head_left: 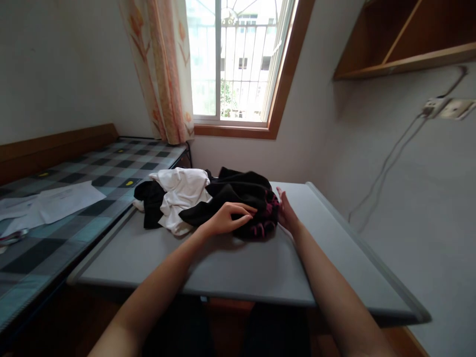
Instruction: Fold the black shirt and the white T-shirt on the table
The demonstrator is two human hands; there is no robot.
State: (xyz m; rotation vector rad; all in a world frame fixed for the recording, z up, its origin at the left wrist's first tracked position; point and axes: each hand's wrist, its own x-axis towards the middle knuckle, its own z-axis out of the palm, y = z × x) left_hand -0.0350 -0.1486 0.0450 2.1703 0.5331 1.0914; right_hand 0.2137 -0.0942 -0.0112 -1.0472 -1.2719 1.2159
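A black garment with a pink pattern at its right end [238,191] lies bunched on the grey table [238,272]. My left hand [229,218] rests on the near side of the garment, its fingers stretched out and the thumb apart from them. Against the patterned right end is my right hand [287,213], its fingers extended upward and partly hidden by the cloth. Touching the garment on the left is a crumpled white garment [182,193]. Another piece of black cloth [151,206] sticks out at the far left of the pile.
Left of the table is a bed with a checked cover [122,156], with loose papers [55,203] on it. A curtain [163,74] hangs beside the barred window [245,64]. On the right wall are a wooden shelf [409,64] and a socket with cables [433,106].
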